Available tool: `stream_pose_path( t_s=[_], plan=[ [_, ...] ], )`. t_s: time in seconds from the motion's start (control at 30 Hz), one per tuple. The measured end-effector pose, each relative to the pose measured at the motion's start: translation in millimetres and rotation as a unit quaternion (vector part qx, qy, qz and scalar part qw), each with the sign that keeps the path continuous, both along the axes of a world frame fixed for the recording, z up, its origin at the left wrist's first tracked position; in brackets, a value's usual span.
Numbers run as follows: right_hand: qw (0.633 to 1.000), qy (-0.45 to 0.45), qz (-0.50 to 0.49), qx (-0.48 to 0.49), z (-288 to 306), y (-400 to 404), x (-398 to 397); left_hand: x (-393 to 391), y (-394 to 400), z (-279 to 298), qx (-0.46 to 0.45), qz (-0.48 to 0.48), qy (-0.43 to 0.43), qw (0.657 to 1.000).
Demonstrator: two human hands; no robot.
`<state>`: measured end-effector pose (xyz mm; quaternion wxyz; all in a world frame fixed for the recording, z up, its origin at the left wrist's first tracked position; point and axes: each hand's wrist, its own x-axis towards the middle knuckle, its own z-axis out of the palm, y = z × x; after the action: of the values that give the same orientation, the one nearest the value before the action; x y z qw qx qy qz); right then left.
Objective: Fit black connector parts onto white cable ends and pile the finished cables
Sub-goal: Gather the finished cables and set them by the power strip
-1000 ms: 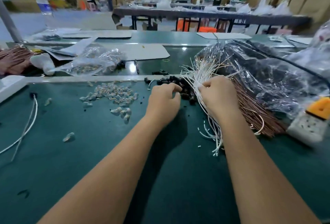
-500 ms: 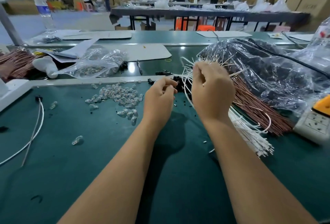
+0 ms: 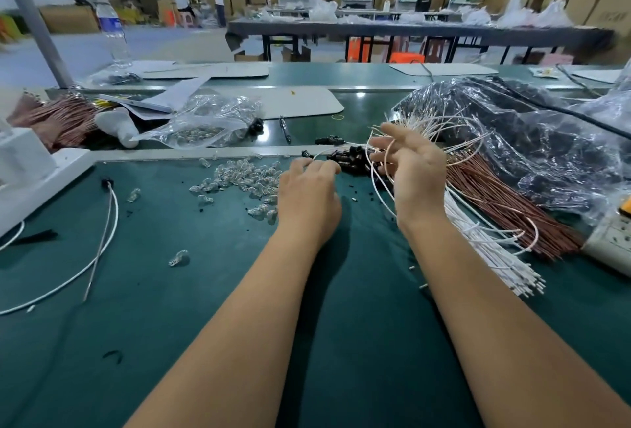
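1. The right hand is raised off the table with its fingers spread and half curled; thin white cables loop between them, though which fingers actually grip is hard to make out.
2. The left hand lies knuckles up on the green table mat, its fingertips bent together at a single white cable that arcs across to the right hand.
3. Just beyond both hands sits a heap of small black connector parts.
4. A bundle of straight white cables fans out under the right wrist, beside a bundle of copper-brown wires.
5. Small clear glass bulbs are scattered left of the left hand.
6. Far left, 1 white cable with a black connector fitted lies on the mat.
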<state>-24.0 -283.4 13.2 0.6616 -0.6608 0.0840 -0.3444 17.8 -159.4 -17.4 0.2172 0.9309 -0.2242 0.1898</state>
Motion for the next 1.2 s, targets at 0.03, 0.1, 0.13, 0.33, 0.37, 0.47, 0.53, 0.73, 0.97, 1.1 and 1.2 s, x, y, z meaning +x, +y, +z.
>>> stream_pose_path(
  t_s=[0.03, 0.1, 0.13, 0.33, 0.37, 0.47, 0.53, 0.73, 0.97, 1.1, 1.2],
  plan=[
    [0.998, 0.025, -0.002, -0.064, -3.6, -0.5, 2.2, -0.1, -3.6, -1.0, 0.026, -0.010, 0.003, 1.000],
    [0.977, 0.058, -0.010, -0.204, -11.3, -0.2, 6.3, 0.0, -8.2, -3.6, 0.067, -0.016, 0.007, 0.998],
    [0.965, 0.069, -0.014, -0.254, -14.2, 0.8, 7.5, 0.9, -9.4, -4.4, 0.078, -0.014, 0.006, 0.997],
    [0.912, 0.086, -0.031, -0.399, -24.6, 9.6, 6.7, 20.5, -15.7, -7.0, 0.131, -0.030, 0.057, 0.989],
    [0.916, 0.086, -0.033, -0.389, -24.5, 10.4, 5.8, 25.4, -17.9, -6.6, 0.158, -0.044, 0.055, 0.985],
    [0.939, 0.098, -0.040, -0.327, -21.1, 11.0, 5.6, 32.9, -26.3, -2.2, 0.218, -0.108, 0.025, 0.970],
    [0.943, 0.107, -0.045, -0.313, -21.0, 10.7, 4.7, 34.8, -29.3, -0.2, 0.179, -0.132, 0.048, 0.974],
    [0.934, 0.087, -0.050, -0.343, -24.2, 11.6, 4.0, 47.9, -25.9, -3.3, 0.045, -0.033, 0.064, 0.996],
    [0.951, 0.041, -0.011, -0.308, -25.1, 18.9, 0.8, 41.2, -13.3, 3.0, 0.003, 0.072, -0.092, 0.993],
    [0.915, 0.095, 0.016, -0.393, -23.0, 16.9, -1.3, 26.3, 12.0, 25.8, -0.459, -0.011, 0.124, 0.879],
    [0.878, 0.122, 0.048, -0.461, -21.7, 24.9, -5.1, 10.1, 39.3, 33.1, -0.595, -0.165, 0.272, 0.738]
  ],
)
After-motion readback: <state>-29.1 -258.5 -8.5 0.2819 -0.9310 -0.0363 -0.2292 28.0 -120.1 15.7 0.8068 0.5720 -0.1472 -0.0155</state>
